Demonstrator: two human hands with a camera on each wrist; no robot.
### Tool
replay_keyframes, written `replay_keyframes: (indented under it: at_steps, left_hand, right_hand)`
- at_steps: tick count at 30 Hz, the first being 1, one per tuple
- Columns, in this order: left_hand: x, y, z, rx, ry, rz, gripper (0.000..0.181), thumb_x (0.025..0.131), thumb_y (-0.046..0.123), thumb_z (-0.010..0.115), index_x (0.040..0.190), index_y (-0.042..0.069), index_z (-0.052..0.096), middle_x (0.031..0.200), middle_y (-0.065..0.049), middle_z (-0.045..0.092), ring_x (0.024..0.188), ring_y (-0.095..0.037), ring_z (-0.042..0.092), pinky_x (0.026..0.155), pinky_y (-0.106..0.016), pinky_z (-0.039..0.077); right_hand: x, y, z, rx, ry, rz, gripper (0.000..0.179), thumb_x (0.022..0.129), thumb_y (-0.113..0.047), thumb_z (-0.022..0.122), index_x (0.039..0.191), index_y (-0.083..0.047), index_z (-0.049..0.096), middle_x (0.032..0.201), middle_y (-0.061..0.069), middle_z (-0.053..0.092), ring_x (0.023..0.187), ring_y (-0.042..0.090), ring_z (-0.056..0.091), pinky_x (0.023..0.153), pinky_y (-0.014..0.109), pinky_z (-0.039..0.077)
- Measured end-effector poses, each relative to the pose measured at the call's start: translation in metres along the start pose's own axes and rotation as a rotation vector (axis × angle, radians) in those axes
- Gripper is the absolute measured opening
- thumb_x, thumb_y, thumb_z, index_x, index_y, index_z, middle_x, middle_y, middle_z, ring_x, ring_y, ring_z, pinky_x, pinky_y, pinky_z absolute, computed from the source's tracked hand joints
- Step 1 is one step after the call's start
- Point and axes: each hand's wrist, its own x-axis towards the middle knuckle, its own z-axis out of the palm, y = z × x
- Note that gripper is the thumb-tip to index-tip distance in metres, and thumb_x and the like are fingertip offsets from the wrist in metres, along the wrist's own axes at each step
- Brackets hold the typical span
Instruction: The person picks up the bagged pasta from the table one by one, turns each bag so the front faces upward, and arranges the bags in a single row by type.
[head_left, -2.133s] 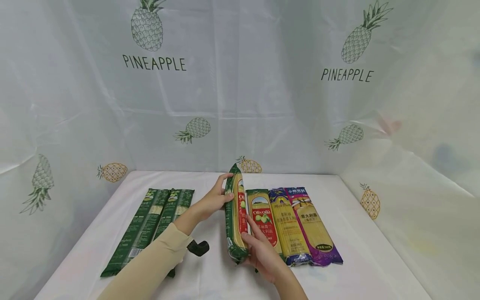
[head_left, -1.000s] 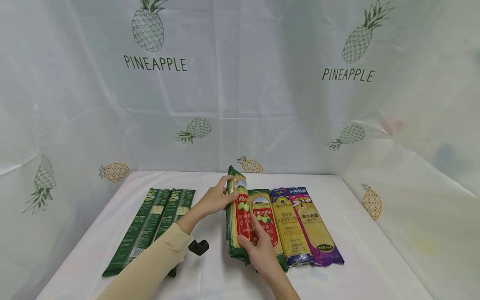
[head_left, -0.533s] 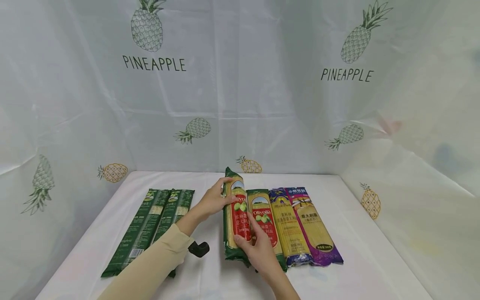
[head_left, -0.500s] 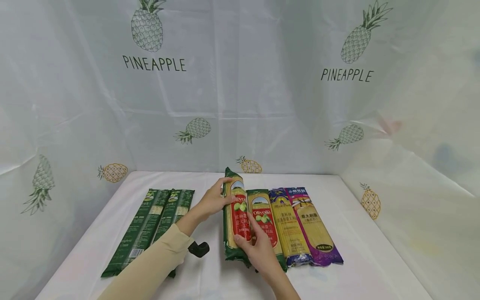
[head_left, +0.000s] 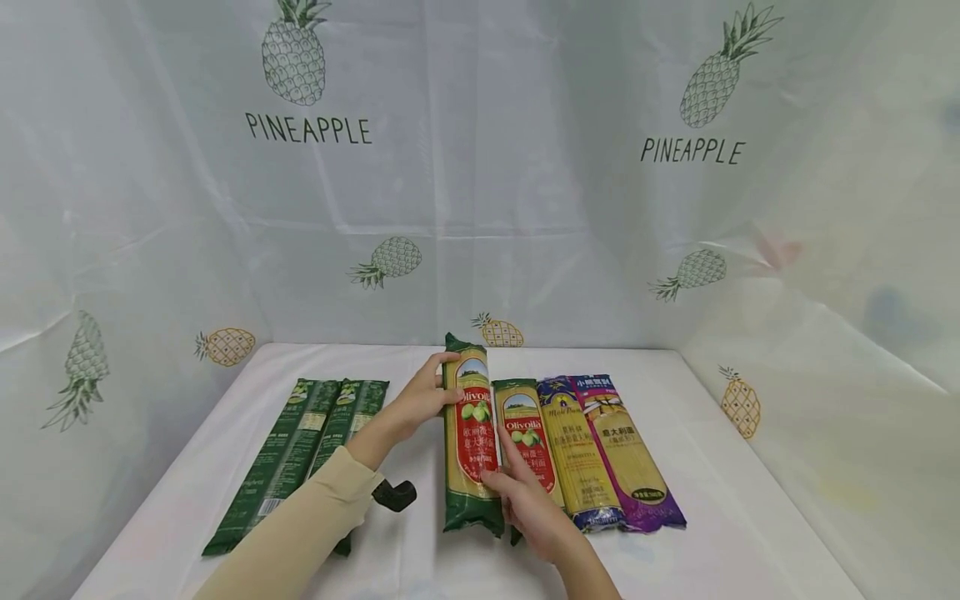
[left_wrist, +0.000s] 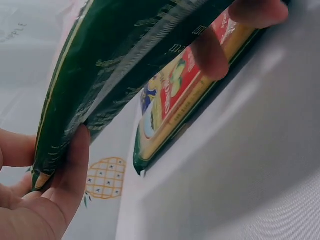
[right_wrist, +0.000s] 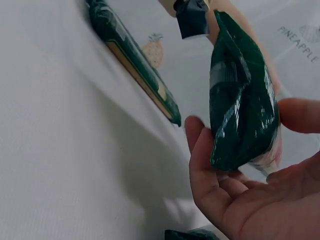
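Both hands hold one green, yellow and red spaghetti packet [head_left: 472,442] above the table, its printed front towards the head camera. My left hand [head_left: 420,400] grips the upper left edge, thumb on the front. On the lower right edge, my right hand [head_left: 528,508] pinches the packet between thumb and fingers. The left wrist view shows the packet's green back [left_wrist: 115,65] with fingers behind it. In the right wrist view, its crumpled green end [right_wrist: 242,105] lies between thumb and fingers. A matching spaghetti packet [head_left: 534,442] lies just right of it, partly covered by my right hand.
Right of that lie a yellow-and-blue spaghetti packet [head_left: 581,458] and a purple one [head_left: 630,458]. Two green packets [head_left: 281,467] lie back-up at the left, partly behind the left sleeve [head_left: 315,525]. A pineapple-print curtain [head_left: 480,183] surrounds the white table [head_left: 720,500].
The held packet has turned from its side to show its full front and shifted slightly left. Both hands keep hold of it. The packets on the table have not moved.
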Motion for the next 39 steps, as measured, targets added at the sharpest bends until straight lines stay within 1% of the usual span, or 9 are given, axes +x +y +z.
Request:
replay_keyframes:
  at_steps: [2, 4, 10, 15, 18, 22, 29, 32, 39]
  left_hand:
    - [0.000, 0.000, 0.000, -0.010, -0.015, -0.004, 0.064, 0.107, 0.008, 0.062, 0.163, 0.022, 0.033, 0.134, -0.024, 0.063, 0.106, -0.028, 0.072, 0.085, -0.042, 0.061]
    - [0.000, 0.000, 0.000, -0.014, -0.033, -0.006, 0.064, 0.108, 0.008, 0.060, 0.164, 0.022, 0.032, 0.134, -0.024, 0.062, 0.107, -0.028, 0.072, 0.086, -0.043, 0.061]
    - [-0.002, 0.000, 0.000, -0.014, -0.048, -0.017, 0.063, 0.109, 0.006, 0.057, 0.164, 0.021, 0.030, 0.128, -0.023, 0.062, 0.106, -0.028, 0.072, 0.087, -0.042, 0.061]
    - [-0.002, 0.000, 0.000, 0.007, -0.063, -0.024, 0.064, 0.109, 0.008, 0.056, 0.164, 0.022, 0.027, 0.128, -0.023, 0.063, 0.104, -0.026, 0.073, 0.087, -0.042, 0.060]
    - [-0.002, 0.002, 0.001, 0.029, -0.068, -0.023, 0.065, 0.108, 0.009, 0.057, 0.164, 0.022, 0.026, 0.132, -0.024, 0.062, 0.104, -0.026, 0.073, 0.087, -0.041, 0.060]
    - [-0.004, 0.002, 0.001, 0.139, -0.055, -0.002, 0.066, 0.110, 0.020, 0.060, 0.166, 0.023, 0.026, 0.139, -0.021, 0.059, 0.110, -0.027, 0.071, 0.091, -0.045, 0.060]
    - [-0.008, 0.000, -0.002, 0.452, 0.011, 0.083, 0.071, 0.107, 0.040, 0.064, 0.167, 0.028, 0.027, 0.132, -0.015, 0.069, 0.117, -0.034, 0.069, 0.099, -0.059, 0.053]
    - [-0.007, -0.001, -0.004, 0.421, 0.025, 0.075, 0.072, 0.106, 0.038, 0.067, 0.166, 0.029, 0.028, 0.133, -0.016, 0.068, 0.113, -0.032, 0.070, 0.096, -0.058, 0.055]
    - [0.000, -0.005, -0.006, 0.161, 0.019, 0.010, 0.069, 0.108, 0.029, 0.066, 0.166, 0.028, 0.029, 0.132, -0.021, 0.064, 0.096, -0.026, 0.074, 0.082, -0.045, 0.061]
  right_hand:
    - [0.000, 0.002, -0.002, 0.037, -0.023, 0.010, 0.088, 0.107, -0.036, 0.062, 0.173, -0.034, 0.004, 0.135, 0.014, 0.057, 0.081, 0.019, 0.044, 0.066, 0.028, 0.035]
    - [0.000, 0.003, -0.003, 0.046, -0.034, 0.014, 0.089, 0.106, -0.036, 0.064, 0.173, -0.033, 0.005, 0.129, 0.011, 0.058, 0.077, 0.018, 0.042, 0.064, 0.027, 0.035]
    - [0.002, 0.004, -0.004, 0.047, -0.028, -0.014, 0.089, 0.106, -0.037, 0.067, 0.173, -0.030, 0.009, 0.133, 0.016, 0.058, 0.090, 0.019, 0.053, 0.064, 0.024, 0.038]
    - [0.002, 0.007, -0.002, 0.018, 0.001, -0.087, 0.090, 0.106, -0.031, 0.069, 0.173, -0.023, 0.010, 0.154, 0.027, 0.049, 0.114, 0.022, 0.062, 0.085, 0.030, 0.054]
    - [0.003, 0.008, 0.000, 0.009, 0.024, -0.124, 0.092, 0.105, -0.026, 0.071, 0.173, -0.018, 0.010, 0.152, 0.026, 0.053, 0.117, 0.022, 0.064, 0.093, 0.033, 0.056]
    - [0.003, 0.008, 0.004, 0.019, 0.040, -0.150, 0.092, 0.104, -0.022, 0.073, 0.173, -0.018, 0.013, 0.136, 0.020, 0.062, 0.110, 0.022, 0.067, 0.088, 0.032, 0.059]
    - [0.005, 0.008, 0.011, 0.010, 0.055, -0.173, 0.091, 0.101, -0.017, 0.076, 0.172, -0.023, 0.019, 0.135, 0.019, 0.060, 0.109, 0.023, 0.067, 0.086, 0.031, 0.060]
    - [0.005, 0.007, 0.014, -0.021, 0.079, -0.171, 0.092, 0.100, -0.017, 0.077, 0.172, -0.025, 0.020, 0.127, 0.018, 0.061, 0.105, 0.023, 0.066, 0.084, 0.031, 0.060]
    - [0.004, 0.006, 0.016, -0.092, 0.144, -0.174, 0.094, 0.097, -0.021, 0.081, 0.172, -0.026, 0.023, 0.115, 0.015, 0.061, 0.098, 0.022, 0.066, 0.079, 0.030, 0.061]
